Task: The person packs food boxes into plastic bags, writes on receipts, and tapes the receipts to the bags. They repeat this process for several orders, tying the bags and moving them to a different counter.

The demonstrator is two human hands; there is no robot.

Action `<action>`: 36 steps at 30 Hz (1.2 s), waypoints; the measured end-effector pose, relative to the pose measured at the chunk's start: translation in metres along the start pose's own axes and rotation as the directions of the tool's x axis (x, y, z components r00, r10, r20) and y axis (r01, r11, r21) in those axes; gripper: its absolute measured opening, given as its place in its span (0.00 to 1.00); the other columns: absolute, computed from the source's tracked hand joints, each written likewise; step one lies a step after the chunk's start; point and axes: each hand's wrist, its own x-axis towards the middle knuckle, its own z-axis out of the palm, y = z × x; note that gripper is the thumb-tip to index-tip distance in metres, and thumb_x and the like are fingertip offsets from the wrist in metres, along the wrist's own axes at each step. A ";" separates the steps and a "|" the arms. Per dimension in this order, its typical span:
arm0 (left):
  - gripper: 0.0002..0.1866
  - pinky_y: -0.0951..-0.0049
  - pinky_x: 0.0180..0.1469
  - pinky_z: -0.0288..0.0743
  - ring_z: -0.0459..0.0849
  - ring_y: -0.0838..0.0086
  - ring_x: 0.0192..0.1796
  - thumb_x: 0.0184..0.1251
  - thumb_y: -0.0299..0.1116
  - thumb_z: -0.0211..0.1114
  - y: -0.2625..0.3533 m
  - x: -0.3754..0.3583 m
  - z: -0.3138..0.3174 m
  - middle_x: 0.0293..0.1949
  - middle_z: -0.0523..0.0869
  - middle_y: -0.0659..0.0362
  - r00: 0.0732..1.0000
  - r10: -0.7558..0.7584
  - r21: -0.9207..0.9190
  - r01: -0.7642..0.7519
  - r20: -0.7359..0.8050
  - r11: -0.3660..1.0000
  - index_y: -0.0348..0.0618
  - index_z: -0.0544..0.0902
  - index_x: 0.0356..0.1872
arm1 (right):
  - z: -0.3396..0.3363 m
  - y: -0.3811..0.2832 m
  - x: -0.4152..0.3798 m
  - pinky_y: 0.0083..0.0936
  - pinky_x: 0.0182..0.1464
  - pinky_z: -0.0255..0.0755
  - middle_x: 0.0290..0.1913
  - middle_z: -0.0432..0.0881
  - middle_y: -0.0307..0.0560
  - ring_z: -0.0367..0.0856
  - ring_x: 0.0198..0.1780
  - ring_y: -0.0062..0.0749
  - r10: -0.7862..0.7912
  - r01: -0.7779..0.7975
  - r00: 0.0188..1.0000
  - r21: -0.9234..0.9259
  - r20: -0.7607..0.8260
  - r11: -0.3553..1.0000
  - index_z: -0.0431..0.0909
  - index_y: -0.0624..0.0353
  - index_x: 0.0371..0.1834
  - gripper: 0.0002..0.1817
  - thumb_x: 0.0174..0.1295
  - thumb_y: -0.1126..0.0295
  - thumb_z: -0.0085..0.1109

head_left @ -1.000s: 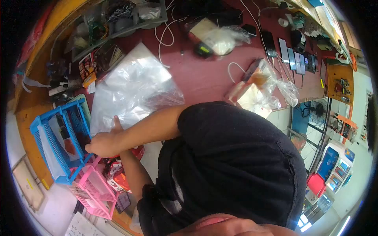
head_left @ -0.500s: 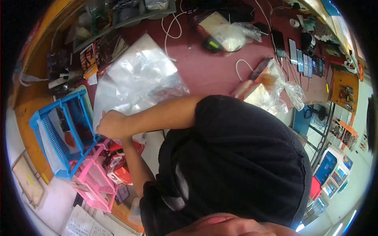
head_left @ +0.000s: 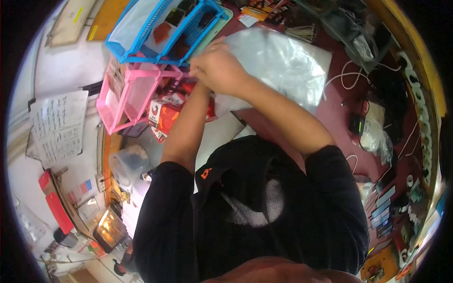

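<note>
My right hand point(head_left: 222, 70) is closed, its fingers curled in front of my left hand point(head_left: 217, 44). Most of the left hand is hidden behind it, with only a blurred bit of fingers showing above. I cannot make out what is between the hands. Both are at the left edge of a large clear plastic sheet or bag point(head_left: 283, 66) spread on the dark red table point(head_left: 337, 113). A blue plastic basket rack point(head_left: 141, 35) stands just left of the hands, and a pink plastic basket point(head_left: 139, 94) sits below it.
Red and white boxes point(head_left: 165, 115) lie beside the left forearm. A clear plastic container point(head_left: 128, 165) is lower left. At the right are a white cable point(head_left: 347, 85), a plastic-wrapped item point(head_left: 375, 127) and several phones point(head_left: 382, 205). A handwritten sheet point(head_left: 59, 127) hangs on the wall.
My view has turned, so the baskets and plastic sheet appear higher and farther right. Both forearms now show more fully. The hands remain together beside the blue basket rack.
</note>
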 end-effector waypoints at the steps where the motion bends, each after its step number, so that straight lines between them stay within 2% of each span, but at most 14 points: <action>1: 0.15 0.62 0.62 0.67 0.77 0.63 0.58 0.65 0.37 0.61 0.006 0.004 0.002 0.57 0.79 0.49 0.999 0.038 -0.071 -0.037 0.011 0.997 0.37 0.81 0.46 | 0.002 0.003 -0.003 0.30 0.44 0.74 0.34 0.83 0.50 0.82 0.39 0.36 -0.128 0.129 0.992 -0.056 0.012 0.990 0.84 0.59 0.33 0.09 0.61 0.65 0.61; 3: 0.14 0.62 0.61 0.68 0.77 0.63 0.58 0.64 0.35 0.62 0.012 0.004 -0.007 0.56 0.80 0.49 0.996 0.082 -0.141 -0.078 0.020 0.987 0.37 0.82 0.46 | -0.008 0.018 -0.008 0.32 0.46 0.73 0.35 0.83 0.50 0.81 0.40 0.38 -0.128 0.143 0.981 0.101 -0.143 0.985 0.84 0.58 0.37 0.09 0.61 0.65 0.60; 4: 0.15 0.62 0.60 0.68 0.78 0.61 0.56 0.59 0.31 0.61 0.011 0.001 -0.018 0.54 0.81 0.48 0.985 0.160 0.194 -0.170 0.063 0.966 0.38 0.81 0.47 | -0.014 0.029 -0.011 0.34 0.48 0.72 0.37 0.83 0.49 0.79 0.41 0.40 -0.088 0.166 0.951 0.251 -0.297 0.954 0.84 0.57 0.40 0.11 0.61 0.64 0.59; 5: 0.17 0.63 0.60 0.69 0.79 0.59 0.54 0.55 0.26 0.61 0.007 -0.003 -0.026 0.52 0.81 0.47 0.967 0.224 0.502 -0.255 0.123 0.827 0.38 0.81 0.48 | -0.018 0.047 -0.016 0.33 0.51 0.72 0.42 0.83 0.49 0.79 0.45 0.36 0.260 -0.067 0.929 0.568 -0.265 0.820 0.82 0.57 0.46 0.14 0.63 0.63 0.57; 6: 0.20 0.62 0.58 0.70 0.80 0.54 0.50 0.49 0.19 0.55 0.000 -0.011 -0.017 0.47 0.82 0.44 0.975 0.221 0.387 -0.189 -0.038 0.902 0.35 0.81 0.47 | -0.015 0.069 -0.020 0.31 0.54 0.71 0.47 0.83 0.48 0.79 0.50 0.33 0.557 -0.252 0.823 0.809 -0.109 0.531 0.79 0.58 0.52 0.17 0.65 0.62 0.55; 7: 0.20 0.62 0.58 0.70 0.80 0.54 0.50 0.49 0.19 0.55 -0.010 -0.017 -0.021 0.47 0.82 0.44 0.975 0.218 0.396 -0.182 -0.046 0.900 0.35 0.81 0.47 | -0.005 0.089 -0.027 0.31 0.54 0.71 0.47 0.83 0.48 0.79 0.50 0.33 0.555 -0.257 0.826 0.812 -0.097 0.524 0.79 0.58 0.52 0.17 0.65 0.62 0.55; 9: 0.18 0.63 0.57 0.70 0.81 0.54 0.49 0.51 0.20 0.54 -0.029 -0.027 -0.026 0.44 0.83 0.45 0.974 0.197 0.389 -0.137 -0.117 0.911 0.33 0.81 0.46 | 0.025 0.124 -0.047 0.29 0.59 0.69 0.55 0.81 0.46 0.77 0.55 0.29 0.359 -0.441 0.894 0.677 0.270 0.589 0.74 0.59 0.59 0.23 0.67 0.56 0.54; 14: 0.12 0.69 0.46 0.74 0.83 0.62 0.39 0.60 0.21 0.51 0.041 -0.017 -0.026 0.36 0.84 0.50 0.946 0.203 0.404 -0.088 -0.252 0.910 0.32 0.81 0.41 | 0.086 0.161 -0.064 0.48 0.66 0.62 0.64 0.74 0.46 0.70 0.65 0.38 0.192 -0.213 0.940 0.046 0.282 0.976 0.71 0.51 0.65 0.26 0.68 0.49 0.49; 15: 0.12 0.69 0.46 0.74 0.83 0.62 0.39 0.60 0.21 0.51 0.050 -0.019 -0.037 0.36 0.84 0.50 0.946 0.201 0.407 -0.083 -0.254 0.909 0.32 0.81 0.41 | 0.091 0.163 -0.067 0.56 0.67 0.59 0.66 0.72 0.46 0.67 0.68 0.40 0.191 -0.102 0.913 -0.253 0.359 0.962 0.70 0.48 0.65 0.27 0.69 0.47 0.46; 18: 0.10 0.70 0.37 0.73 0.82 0.68 0.34 0.62 0.21 0.54 0.087 -0.013 -0.049 0.32 0.84 0.52 0.922 0.360 0.578 -0.219 -0.141 0.786 0.34 0.82 0.39 | 0.068 0.131 -0.051 0.69 0.67 0.51 0.69 0.68 0.44 0.63 0.70 0.42 0.453 -0.255 0.765 -0.430 0.457 0.866 0.70 0.45 0.65 0.26 0.69 0.46 0.43; 23: 0.08 0.74 0.30 0.69 0.77 0.71 0.26 0.60 0.20 0.56 0.126 -0.010 -0.066 0.26 0.81 0.55 0.910 0.406 0.613 -0.276 -0.081 0.741 0.33 0.82 0.36 | 0.058 0.117 -0.050 0.78 0.65 0.45 0.67 0.69 0.46 0.64 0.70 0.41 0.447 -0.220 0.806 -0.505 0.387 0.834 0.71 0.45 0.63 0.26 0.67 0.45 0.44; 27: 0.04 0.74 0.29 0.67 0.74 0.72 0.24 0.59 0.22 0.59 0.175 0.006 -0.064 0.23 0.78 0.55 0.933 0.156 0.452 0.008 -0.324 0.892 0.33 0.81 0.32 | 0.075 0.067 -0.039 0.81 0.64 0.42 0.61 0.74 0.53 0.70 0.66 0.47 0.497 -0.283 0.824 -0.562 0.272 0.777 0.73 0.47 0.61 0.24 0.64 0.51 0.51; 29: 0.04 0.72 0.29 0.68 0.75 0.69 0.23 0.58 0.22 0.61 0.200 0.011 -0.063 0.22 0.78 0.54 0.955 0.278 0.653 -0.273 0.099 0.706 0.34 0.81 0.32 | 0.077 0.061 -0.035 0.82 0.64 0.41 0.59 0.77 0.54 0.72 0.65 0.49 0.519 -0.298 0.810 -0.572 0.272 0.764 0.73 0.47 0.60 0.24 0.62 0.53 0.53; 36: 0.04 0.72 0.30 0.69 0.77 0.68 0.25 0.57 0.22 0.61 0.226 -0.007 -0.100 0.23 0.79 0.53 0.965 0.246 0.741 -0.233 0.093 0.631 0.34 0.82 0.33 | 0.072 0.097 -0.004 0.79 0.66 0.42 0.59 0.78 0.51 0.75 0.62 0.48 0.635 -0.480 0.731 -0.472 0.252 0.740 0.76 0.48 0.58 0.25 0.59 0.51 0.58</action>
